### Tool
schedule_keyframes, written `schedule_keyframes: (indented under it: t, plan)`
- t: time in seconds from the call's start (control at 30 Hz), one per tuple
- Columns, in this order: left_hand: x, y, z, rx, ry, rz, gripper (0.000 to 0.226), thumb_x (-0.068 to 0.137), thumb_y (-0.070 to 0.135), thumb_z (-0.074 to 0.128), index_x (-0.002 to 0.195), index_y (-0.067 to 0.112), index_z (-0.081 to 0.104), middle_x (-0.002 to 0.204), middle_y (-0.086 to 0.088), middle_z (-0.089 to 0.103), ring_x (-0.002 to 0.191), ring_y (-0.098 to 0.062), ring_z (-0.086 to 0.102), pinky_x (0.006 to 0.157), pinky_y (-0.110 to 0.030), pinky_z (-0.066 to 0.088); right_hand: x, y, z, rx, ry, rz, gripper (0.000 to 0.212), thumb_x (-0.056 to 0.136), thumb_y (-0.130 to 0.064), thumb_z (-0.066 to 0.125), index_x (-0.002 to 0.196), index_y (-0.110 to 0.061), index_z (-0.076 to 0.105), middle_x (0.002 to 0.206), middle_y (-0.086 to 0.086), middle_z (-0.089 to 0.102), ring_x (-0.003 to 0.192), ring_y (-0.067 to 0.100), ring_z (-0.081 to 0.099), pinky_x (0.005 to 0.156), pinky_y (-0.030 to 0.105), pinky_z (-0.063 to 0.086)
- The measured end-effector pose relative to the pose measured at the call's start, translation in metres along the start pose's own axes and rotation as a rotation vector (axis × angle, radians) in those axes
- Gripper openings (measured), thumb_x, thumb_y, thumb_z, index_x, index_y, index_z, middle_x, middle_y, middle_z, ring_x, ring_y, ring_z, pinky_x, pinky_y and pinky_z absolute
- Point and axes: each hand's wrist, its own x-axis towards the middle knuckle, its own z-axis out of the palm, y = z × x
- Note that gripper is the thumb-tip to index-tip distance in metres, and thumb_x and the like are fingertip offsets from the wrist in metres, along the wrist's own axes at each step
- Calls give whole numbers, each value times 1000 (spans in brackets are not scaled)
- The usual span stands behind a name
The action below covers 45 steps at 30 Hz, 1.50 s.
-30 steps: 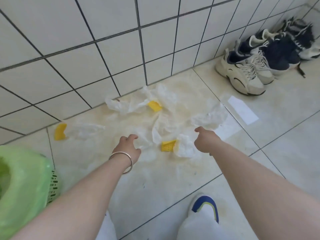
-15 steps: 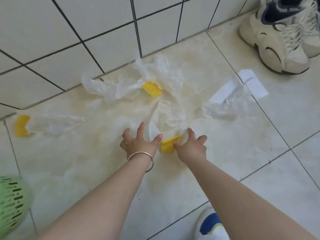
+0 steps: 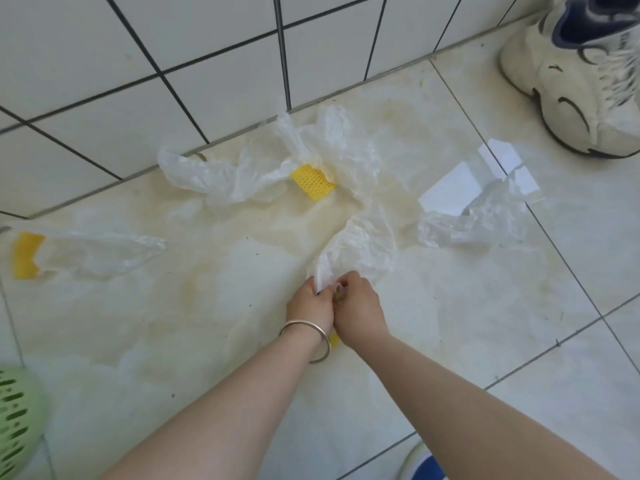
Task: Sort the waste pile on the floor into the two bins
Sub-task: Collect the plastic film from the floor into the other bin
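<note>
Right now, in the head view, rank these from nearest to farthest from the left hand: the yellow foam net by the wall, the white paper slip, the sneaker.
From the left hand:
1. Yellow foam net, straight ahead by the wall.
2. White paper slip, ahead to the right.
3. Sneaker, far right corner.

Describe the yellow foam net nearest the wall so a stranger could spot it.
Start at the tiled wall and follow its base to the crumpled clear plastic bags. The yellow foam net lies among them. Unlike the other yellow net at far left, it sits mid-pile.
</note>
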Motion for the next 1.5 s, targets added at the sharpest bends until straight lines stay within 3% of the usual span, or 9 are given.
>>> schedule_keyframes:
  t: [0.23,0.47,0.67,0.8,0.93,1.13,1.27,1.4,1.5]
  plan:
    - [-22,21,0,-385,-156,-286,23,85,17,47,63,17,53,48,3,53,38,-13,50,51,-20,38,-25,-2,-18,186,66,-95,11,90,-15,49,96,-22,43,88,-4,57,78,16,57,67,34,51]
    - [-34,36,17,-442,-61,-171,15,82,2,43,84,9,57,57,-5,47,40,-18,43,36,-13,33,-22,13,-53,226,162,-183,22,85,-19,60,104,-25,49,85,-5,62,72,8,55,64,19,40]
    - [-37,34,21,-247,-132,20,15,69,18,53,67,27,41,68,-5,50,52,-21,40,51,-27,32,1,8,-73,191,222,-21,33,92,-35,52,123,-25,56,127,-4,46,120,14,43,90,22,32]
    - [-33,38,29,-392,-260,41,48,81,20,52,117,49,39,94,-10,56,53,-15,46,42,-18,33,7,-1,-67,455,116,67,16,91,-17,53,99,-22,66,96,-3,65,96,15,61,79,22,43]
    - [-33,51,31,-433,-423,62,20,97,36,40,106,30,56,94,2,63,74,-14,58,59,-24,43,14,-16,-70,733,77,59,23,91,-6,50,93,-26,61,78,-6,63,77,12,61,66,18,47]
    - [-6,73,39,-464,-224,73,17,98,13,42,91,14,58,71,-3,53,51,-14,51,47,-14,40,37,-21,-86,119,286,-237,21,88,-17,58,109,-21,58,103,-7,50,93,6,50,72,7,38]
    - [16,87,37,-292,-150,73,39,90,-3,43,73,32,41,69,4,48,57,-11,48,57,-21,43,63,-1,-114,-199,605,-59,61,83,-40,62,137,-25,39,145,5,30,131,26,30,99,39,37]
    - [29,84,38,-225,-88,45,34,91,-2,41,74,28,43,67,3,47,51,-9,47,39,-14,43,84,28,-138,-403,428,222,108,72,-61,65,148,-35,-6,158,6,-14,146,33,-2,111,55,23]
    - [34,78,37,-259,-37,-68,22,89,-2,43,81,17,50,60,-3,46,37,-10,45,31,-12,33,87,42,-134,-335,300,293,98,74,-54,69,148,-29,9,156,6,3,142,30,12,106,47,33]
